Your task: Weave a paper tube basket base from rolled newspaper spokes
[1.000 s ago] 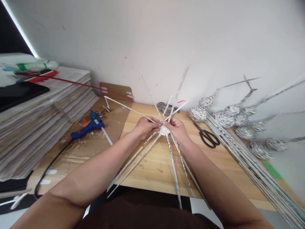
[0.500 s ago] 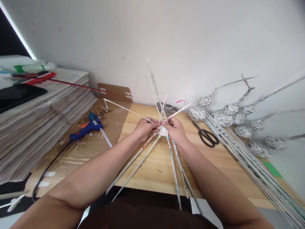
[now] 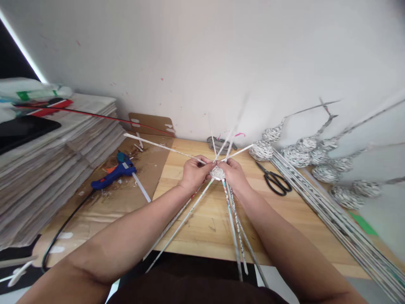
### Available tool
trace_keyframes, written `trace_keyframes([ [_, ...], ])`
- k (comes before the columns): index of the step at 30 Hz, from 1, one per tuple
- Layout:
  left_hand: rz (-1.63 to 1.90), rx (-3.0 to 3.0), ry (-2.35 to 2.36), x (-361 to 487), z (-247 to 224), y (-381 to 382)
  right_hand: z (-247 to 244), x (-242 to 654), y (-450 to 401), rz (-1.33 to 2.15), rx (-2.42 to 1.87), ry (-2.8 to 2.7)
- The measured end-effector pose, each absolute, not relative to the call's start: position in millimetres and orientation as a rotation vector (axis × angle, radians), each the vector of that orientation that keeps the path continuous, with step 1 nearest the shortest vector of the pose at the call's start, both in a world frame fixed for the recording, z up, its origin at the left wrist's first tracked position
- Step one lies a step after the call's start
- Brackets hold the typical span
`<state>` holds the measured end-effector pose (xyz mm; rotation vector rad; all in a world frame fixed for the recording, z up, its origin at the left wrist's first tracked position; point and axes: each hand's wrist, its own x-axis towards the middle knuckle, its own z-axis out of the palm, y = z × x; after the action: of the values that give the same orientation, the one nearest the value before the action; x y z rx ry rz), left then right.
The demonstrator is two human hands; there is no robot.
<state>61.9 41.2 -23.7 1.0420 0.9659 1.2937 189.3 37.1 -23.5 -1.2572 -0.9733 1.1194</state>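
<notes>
Between my hands is a small woven paper base (image 3: pixel 217 172), with several rolled newspaper tubes (image 3: pixel 186 216) fanning out from it in all directions. My left hand (image 3: pixel 196 172) pinches its left edge, thumb on top and fingers curled behind. My right hand (image 3: pixel 233 173) grips the right edge, its thumb close to the left thumb. Some tubes run down toward my lap past the table's front edge. Others point up toward the wall, and the upper ones are blurred. Which single tube each fingertip presses is hidden.
Left on cardboard lies a blue glue gun (image 3: pixel 118 171) beside a tall paper stack (image 3: pixel 69 156). At right are black-handled scissors (image 3: pixel 275 181), a bundle of paper tubes (image 3: pixel 322 211) and several woven gourd shapes (image 3: pixel 262 150). A grey object (image 3: pixel 218 145) sits by the wall.
The long upright tubes have swung from left-leaning to right-leaning above my hands. The left tube's tip now reaches farther left. Both hands still hold the woven base.
</notes>
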Motion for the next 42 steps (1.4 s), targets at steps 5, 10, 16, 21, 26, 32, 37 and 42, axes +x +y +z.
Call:
trace_keyframes([
  [5,1.258,1.146,1.116,57.8,-26.6,46.4,-18.0,187.0,32.1,1.154,-1.248,-0.994],
  [10,1.192,1.309,1.184,53.3,-21.4,46.3,-17.2,189.1,31.6,1.183,-1.282,-0.991],
  [16,1.151,1.364,1.220,51.5,-21.5,47.9,-18.3,191.1,31.5,1.209,-1.271,-1.003],
  [21,1.159,1.382,1.208,52.2,-23.4,48.1,-17.6,193.1,29.9,1.139,-1.300,-1.131],
  [26,1.160,1.184,1.094,52.9,-22.1,48.6,-20.4,195.0,31.4,1.001,-1.361,-1.123],
  [32,1.016,0.776,0.925,49.4,-14.0,53.1,-19.1,197.0,31.3,0.977,-1.375,-1.155],
  [37,0.935,0.697,0.944,46.9,-10.2,54.3,-22.4,199.4,31.7,0.938,-1.324,-1.299],
  [42,0.937,0.724,0.954,46.8,-11.8,54.4,-20.6,197.6,30.6,0.990,-1.313,-1.281],
])
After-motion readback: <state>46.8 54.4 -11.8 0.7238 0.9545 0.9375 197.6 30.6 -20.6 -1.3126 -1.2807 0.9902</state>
